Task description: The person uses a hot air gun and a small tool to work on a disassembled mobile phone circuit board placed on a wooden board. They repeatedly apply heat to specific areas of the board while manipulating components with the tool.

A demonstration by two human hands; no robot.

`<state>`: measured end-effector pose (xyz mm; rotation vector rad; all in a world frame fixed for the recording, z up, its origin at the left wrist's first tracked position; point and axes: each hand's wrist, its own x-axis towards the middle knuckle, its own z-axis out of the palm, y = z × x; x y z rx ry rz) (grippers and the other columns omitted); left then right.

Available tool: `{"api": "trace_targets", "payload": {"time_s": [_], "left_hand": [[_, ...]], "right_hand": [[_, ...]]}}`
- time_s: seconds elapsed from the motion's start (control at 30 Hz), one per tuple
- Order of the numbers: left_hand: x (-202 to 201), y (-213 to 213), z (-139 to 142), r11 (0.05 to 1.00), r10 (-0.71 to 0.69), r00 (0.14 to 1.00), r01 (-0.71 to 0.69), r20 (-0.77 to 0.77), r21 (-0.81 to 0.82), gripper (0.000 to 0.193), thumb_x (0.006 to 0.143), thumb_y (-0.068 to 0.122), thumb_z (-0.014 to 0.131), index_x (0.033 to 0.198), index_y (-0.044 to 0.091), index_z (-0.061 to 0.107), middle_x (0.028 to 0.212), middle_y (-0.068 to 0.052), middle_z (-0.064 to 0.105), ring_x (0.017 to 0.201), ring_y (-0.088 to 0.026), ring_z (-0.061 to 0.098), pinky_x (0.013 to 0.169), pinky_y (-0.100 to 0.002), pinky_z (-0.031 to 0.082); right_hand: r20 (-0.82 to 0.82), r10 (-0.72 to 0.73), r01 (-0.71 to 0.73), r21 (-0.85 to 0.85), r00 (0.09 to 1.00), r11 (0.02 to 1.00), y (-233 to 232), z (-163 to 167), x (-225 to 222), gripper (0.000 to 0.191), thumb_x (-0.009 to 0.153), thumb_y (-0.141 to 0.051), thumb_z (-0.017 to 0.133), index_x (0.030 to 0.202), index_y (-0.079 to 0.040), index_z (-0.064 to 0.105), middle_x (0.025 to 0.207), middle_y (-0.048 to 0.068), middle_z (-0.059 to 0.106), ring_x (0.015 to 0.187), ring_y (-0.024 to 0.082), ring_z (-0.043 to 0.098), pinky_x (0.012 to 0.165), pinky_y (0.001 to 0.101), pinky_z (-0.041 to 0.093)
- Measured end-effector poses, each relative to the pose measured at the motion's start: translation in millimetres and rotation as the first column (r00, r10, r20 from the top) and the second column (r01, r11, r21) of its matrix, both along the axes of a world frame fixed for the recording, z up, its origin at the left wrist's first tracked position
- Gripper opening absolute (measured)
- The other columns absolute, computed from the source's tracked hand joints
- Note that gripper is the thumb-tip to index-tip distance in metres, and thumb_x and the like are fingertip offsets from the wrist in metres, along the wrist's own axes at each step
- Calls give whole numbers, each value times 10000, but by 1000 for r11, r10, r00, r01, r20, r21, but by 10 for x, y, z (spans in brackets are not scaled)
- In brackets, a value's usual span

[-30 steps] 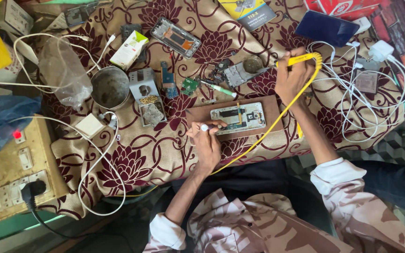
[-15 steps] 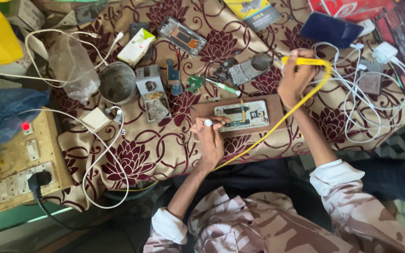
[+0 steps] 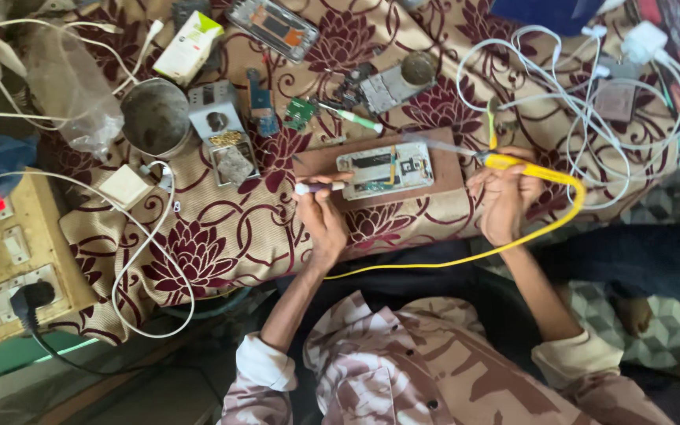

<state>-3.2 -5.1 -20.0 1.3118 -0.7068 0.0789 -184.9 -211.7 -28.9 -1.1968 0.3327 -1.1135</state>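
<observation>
An opened phone [image 3: 387,169] with its circuit board showing lies on a brown wooden board [image 3: 320,161] on the flowered cloth. My left hand [image 3: 323,219] rests at the board's left edge and holds a thin purple-and-white tool [image 3: 312,188] whose tip touches the phone's left end. My right hand [image 3: 505,197] is at the board's right edge, gripping a yellow soldering iron [image 3: 525,167]. The iron's tip points left toward the phone's top right corner. Its yellow cord [image 3: 466,258] loops down across my lap.
A metal cup [image 3: 155,118], a small metal box [image 3: 216,118], a green circuit piece [image 3: 301,112] and another phone frame [image 3: 273,27] lie beyond the board. Tangled white cables [image 3: 592,94] sit at the right. A switchboard [image 3: 9,252] with a black plug stands at the left.
My right hand has brought the soldering iron down from the far side of the cloth to the board's right edge. My left hand stays at the phone.
</observation>
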Motion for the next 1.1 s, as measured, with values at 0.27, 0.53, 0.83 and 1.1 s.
{"api": "trace_targets", "payload": {"time_s": [0.27,0.53,0.83,1.1], "left_hand": [[74,39,-36,957,-212,976,199,41,210,151,1104,43,409,1117,-18,546,1124,-156,766,914,-195,713,823,-295,549],[86,14,-58,946,-218,964,170,155,275,114,1079,-14,434,1100,-5,546,1178,-140,739,944,-187,706,840,-286,562],[89,6,-21,986,-74,983,47,166,160,147,1114,42,420,1139,-24,548,1132,-134,586,1113,-257,672,883,-336,516],[114,-2,1,980,-29,953,-32,301,198,162,1141,57,411,1110,35,568,1123,-85,682,1061,-209,611,871,-336,529]], "right_hand": [[95,-103,87,156,990,984,19,-261,21,429,1136,-449,495,1261,-38,484,783,90,548,660,187,564,593,311,452],[97,-92,76,157,991,985,29,-234,20,411,1137,-435,519,1265,-45,494,827,69,543,666,165,564,566,302,448],[123,-82,68,114,989,991,186,-278,35,459,1159,-482,458,1253,-33,481,785,73,516,655,155,540,565,278,437],[129,-130,110,156,983,982,53,-341,27,456,1123,-497,468,1244,-58,464,817,65,525,697,163,555,574,292,430]]}}
